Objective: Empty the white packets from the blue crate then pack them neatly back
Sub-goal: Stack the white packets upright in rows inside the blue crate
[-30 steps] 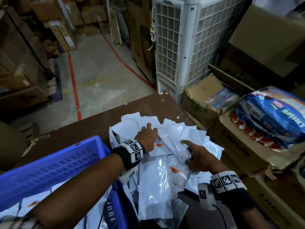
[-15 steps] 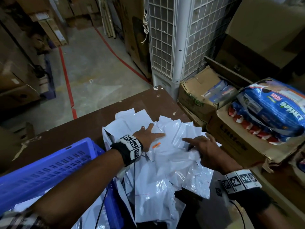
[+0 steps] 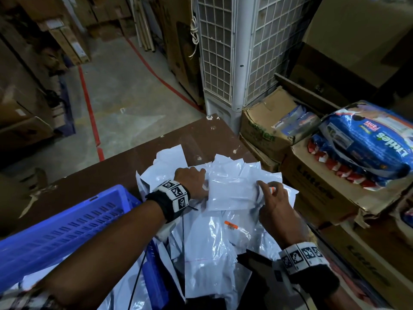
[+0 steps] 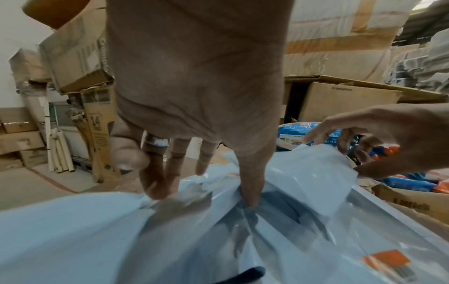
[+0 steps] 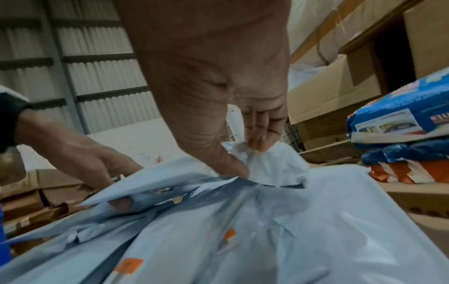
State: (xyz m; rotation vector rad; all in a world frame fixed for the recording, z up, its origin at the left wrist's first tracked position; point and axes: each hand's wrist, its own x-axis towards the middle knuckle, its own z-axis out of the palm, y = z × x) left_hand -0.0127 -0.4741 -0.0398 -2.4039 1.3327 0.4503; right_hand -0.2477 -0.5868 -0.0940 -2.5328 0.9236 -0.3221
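Most white packets [image 3: 214, 253] are seen dumped in a loose, overlapping heap on the brown bench [image 3: 107, 171], spread from its far right corner toward the near edge. The blue crate [image 3: 67, 222] is stood at the near left of the bench, touching the heap; a few packets appear to be left inside it at the bottom left of the head view, so emptying is judged nearly done but not finished. Nothing is seen packed back neatly yet; the whole repacking step is judged left.

One top packet [image 3: 232, 191] is being handled at the far side of the heap. Its left edge is gripped by the left hand [image 3: 192, 182], with the fingers curled onto the plastic in the left wrist view. Its right edge is pinched by the right hand [image 3: 274, 204] between thumb and fingers, as shown in the right wrist view, where the film is bunched at the fingertips [image 5: 257, 142]. Orange labels [image 3: 231, 225] are visible on several packets. Cardboard boxes [image 3: 317, 186] are stacked just beside the right edge of the bench.

The current step is judged to be sorting or squaring one packet from the heap.
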